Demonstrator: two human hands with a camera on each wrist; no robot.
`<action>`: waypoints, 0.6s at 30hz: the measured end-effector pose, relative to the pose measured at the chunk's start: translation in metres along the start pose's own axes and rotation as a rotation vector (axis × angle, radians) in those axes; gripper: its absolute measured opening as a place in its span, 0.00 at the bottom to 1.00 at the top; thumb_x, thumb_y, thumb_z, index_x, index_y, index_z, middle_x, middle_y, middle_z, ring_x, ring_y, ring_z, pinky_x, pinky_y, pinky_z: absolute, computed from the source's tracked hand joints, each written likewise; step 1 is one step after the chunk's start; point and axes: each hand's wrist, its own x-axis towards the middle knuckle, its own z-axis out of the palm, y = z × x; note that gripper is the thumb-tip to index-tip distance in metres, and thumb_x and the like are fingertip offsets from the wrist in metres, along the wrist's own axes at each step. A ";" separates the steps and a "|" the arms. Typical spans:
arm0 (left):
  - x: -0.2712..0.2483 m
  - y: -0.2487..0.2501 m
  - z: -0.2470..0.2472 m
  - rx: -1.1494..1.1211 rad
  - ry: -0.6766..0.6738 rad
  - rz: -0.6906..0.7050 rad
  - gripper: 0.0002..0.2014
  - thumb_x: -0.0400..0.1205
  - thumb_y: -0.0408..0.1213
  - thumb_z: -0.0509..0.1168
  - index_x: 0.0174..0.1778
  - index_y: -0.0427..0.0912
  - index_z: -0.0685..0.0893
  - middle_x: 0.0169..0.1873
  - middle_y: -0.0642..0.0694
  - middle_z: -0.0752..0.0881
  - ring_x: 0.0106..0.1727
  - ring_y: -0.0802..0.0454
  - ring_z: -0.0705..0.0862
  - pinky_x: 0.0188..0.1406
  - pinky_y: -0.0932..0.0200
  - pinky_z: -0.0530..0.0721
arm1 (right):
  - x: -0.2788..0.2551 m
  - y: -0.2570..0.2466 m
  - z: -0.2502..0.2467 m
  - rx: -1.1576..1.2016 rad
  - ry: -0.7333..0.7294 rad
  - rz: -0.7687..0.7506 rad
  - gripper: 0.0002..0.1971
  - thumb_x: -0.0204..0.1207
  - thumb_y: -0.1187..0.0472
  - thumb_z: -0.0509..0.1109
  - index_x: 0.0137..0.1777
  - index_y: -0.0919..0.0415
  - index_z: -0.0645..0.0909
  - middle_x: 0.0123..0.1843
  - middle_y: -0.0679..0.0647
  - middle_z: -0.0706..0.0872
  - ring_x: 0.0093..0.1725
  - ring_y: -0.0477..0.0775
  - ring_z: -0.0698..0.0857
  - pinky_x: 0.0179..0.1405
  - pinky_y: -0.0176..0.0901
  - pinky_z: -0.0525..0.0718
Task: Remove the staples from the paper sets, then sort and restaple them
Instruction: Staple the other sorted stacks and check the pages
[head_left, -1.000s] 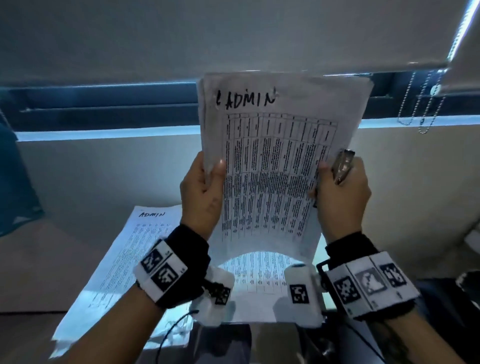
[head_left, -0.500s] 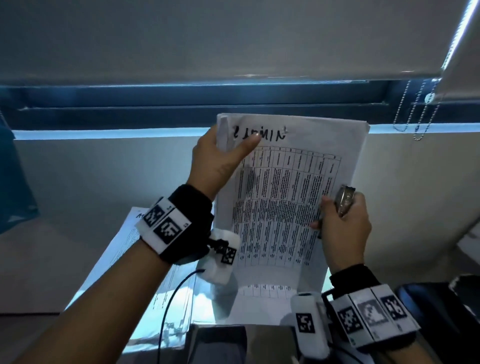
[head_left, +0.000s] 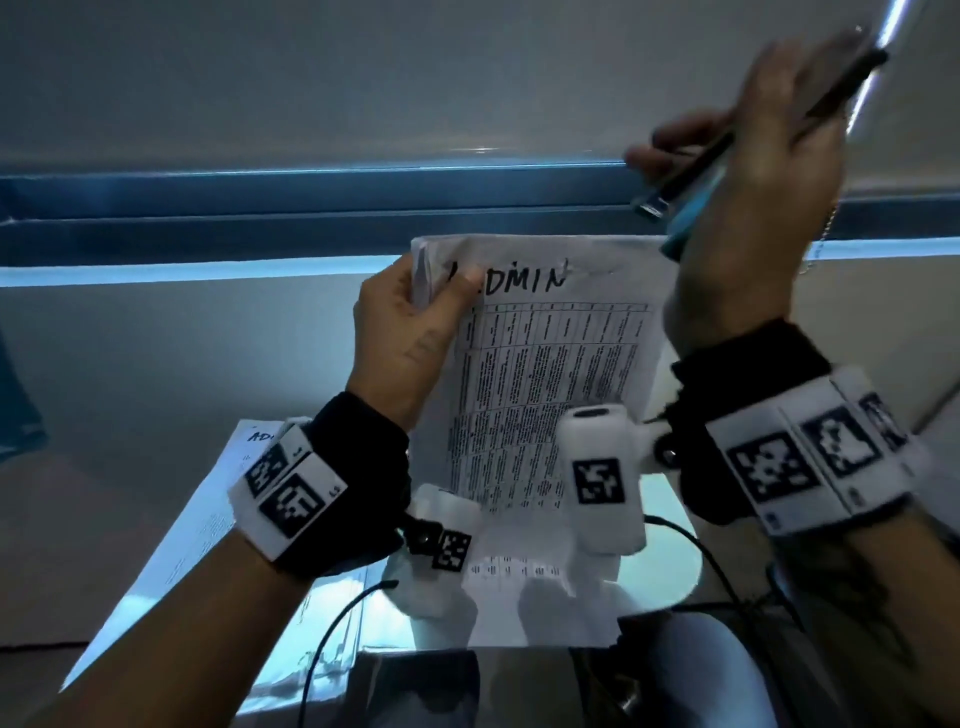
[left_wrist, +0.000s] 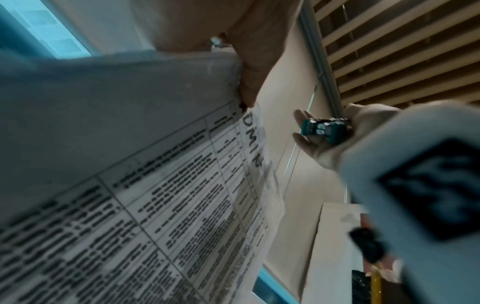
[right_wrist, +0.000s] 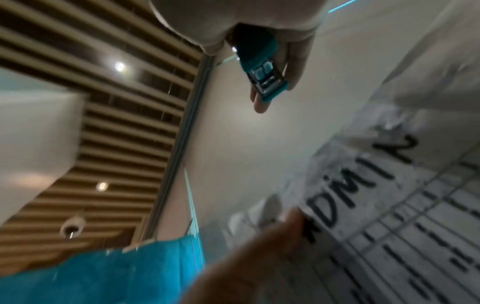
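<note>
Above the tabletop (head_left: 130, 519), the left hand (head_left: 400, 338) pinches the paper set (head_left: 550, 395) at its top-left corner; up-right, apart, the right hand (head_left: 753, 171) grips the teal stapler (head_left: 685, 208).

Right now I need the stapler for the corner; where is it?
The teal stapler is in the right hand, raised at the head view's upper right, above the top right corner of the ADMIN paper set that the left hand pinches.

I see the white paper set (head_left: 550, 374) with black "ADMIN" lettering above a black-ruled grid of print. Up right of it, the stapler (head_left: 691, 208) shows teal and black. Below it, the wristbands (head_left: 810, 457) are black with white-and-black square marker patterns.
</note>
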 end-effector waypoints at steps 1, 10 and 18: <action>-0.002 0.001 0.001 -0.025 -0.007 -0.004 0.03 0.78 0.33 0.69 0.42 0.46 0.86 0.36 0.54 0.90 0.42 0.55 0.88 0.44 0.59 0.85 | -0.002 -0.001 0.011 0.010 -0.050 -0.009 0.07 0.84 0.60 0.55 0.44 0.55 0.70 0.35 0.56 0.78 0.34 0.54 0.82 0.36 0.43 0.85; -0.013 0.015 0.000 -0.233 -0.030 -0.101 0.05 0.73 0.30 0.69 0.41 0.39 0.89 0.35 0.44 0.89 0.40 0.48 0.86 0.43 0.56 0.85 | -0.028 0.030 0.036 -0.433 -0.231 -0.114 0.08 0.79 0.47 0.57 0.41 0.48 0.69 0.33 0.51 0.85 0.34 0.50 0.86 0.40 0.54 0.86; -0.019 0.015 0.005 -0.184 -0.002 0.002 0.10 0.72 0.33 0.71 0.48 0.41 0.89 0.43 0.42 0.91 0.47 0.46 0.87 0.56 0.46 0.84 | -0.032 0.039 0.036 -0.578 -0.239 -0.304 0.14 0.78 0.44 0.56 0.44 0.56 0.71 0.24 0.40 0.68 0.27 0.48 0.74 0.35 0.51 0.79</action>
